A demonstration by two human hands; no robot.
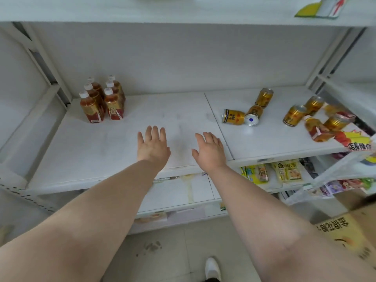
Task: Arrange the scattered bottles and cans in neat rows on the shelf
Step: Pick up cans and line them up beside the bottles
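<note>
Several brown tea bottles with white caps stand in two neat rows at the back left of the white shelf. Gold cans lie scattered on the right half: one on its side, one with its base toward me, one tilted behind them. More gold cans and a fallen tea bottle crowd the far right. My left hand and my right hand hover over the middle of the shelf, both with fingers apart and holding nothing.
A higher shelf board overhangs the space. Snack packets lie on the lower shelf. Printed plastic bags and a cardboard box sit at the right. Shelf uprights frame both sides.
</note>
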